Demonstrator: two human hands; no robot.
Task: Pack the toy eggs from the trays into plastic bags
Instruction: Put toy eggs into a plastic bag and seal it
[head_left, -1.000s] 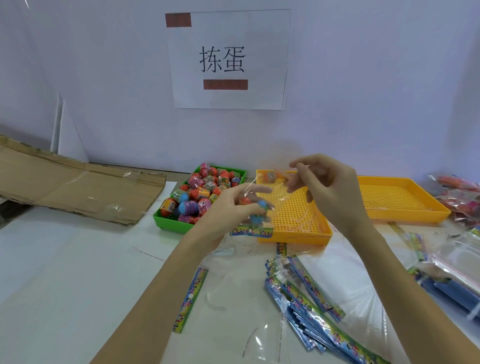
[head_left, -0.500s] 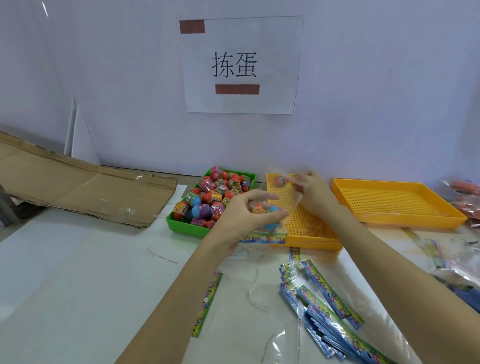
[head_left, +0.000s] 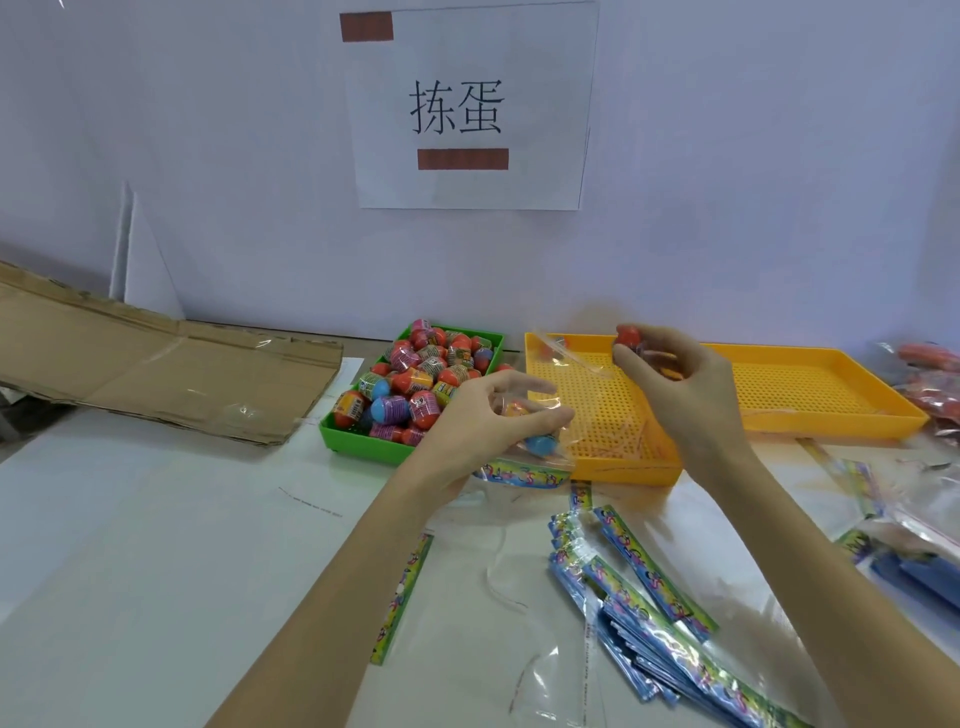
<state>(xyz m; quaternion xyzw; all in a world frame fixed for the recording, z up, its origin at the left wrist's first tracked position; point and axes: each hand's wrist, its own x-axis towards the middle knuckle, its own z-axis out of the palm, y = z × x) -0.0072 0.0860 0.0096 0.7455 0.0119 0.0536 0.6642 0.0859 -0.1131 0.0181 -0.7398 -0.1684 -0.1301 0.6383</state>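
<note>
A green tray holds several red, blue and pink toy eggs. My left hand grips a clear plastic bag with a printed header; an orange egg and a blue egg sit inside it. My right hand is raised over the yellow perforated tray and pinches a red toy egg at its fingertips. The bag's open flap reaches up toward that hand. One more egg lies in the yellow tray's far corner behind the plastic.
A second yellow tray stands to the right. A fanned stack of empty header bags lies in front, a loose header strip beside my left arm. Flattened cardboard lies far left; filled bags are at the right edge.
My right hand came back from the yellow tray's far corner, now holding a red egg higher and nearer the bag. My left hand kept the bag in about the same place.
</note>
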